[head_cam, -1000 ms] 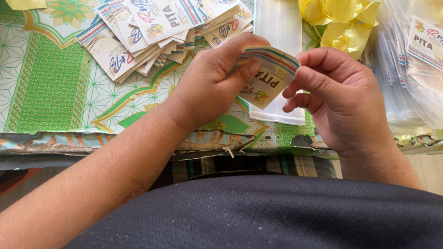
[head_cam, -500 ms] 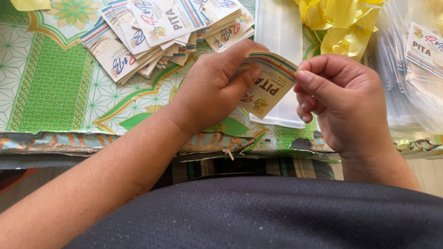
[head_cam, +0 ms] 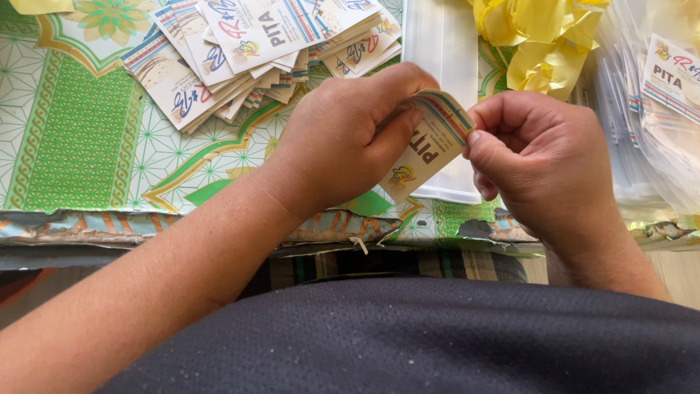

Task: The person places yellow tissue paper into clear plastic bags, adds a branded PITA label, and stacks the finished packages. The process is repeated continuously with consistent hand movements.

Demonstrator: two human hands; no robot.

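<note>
Both hands, left hand (head_cam: pixel 343 142) and right hand (head_cam: pixel 539 157), pinch one bent white printed paper label (head_cam: pixel 426 149) above the green patterned tablecloth (head_cam: pixel 80 138).

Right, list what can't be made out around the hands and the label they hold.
All in the head view:
- Label: its upper left part is hidden under the left hand.
- Right hand: fingertips curl under, hidden by the knuckles.
- Label pile: cut off by the top edge.
- Clear bags: cut off by the right edge; contents blurred by glare.
- Yellow backing strips: cut off at the top.
</note>
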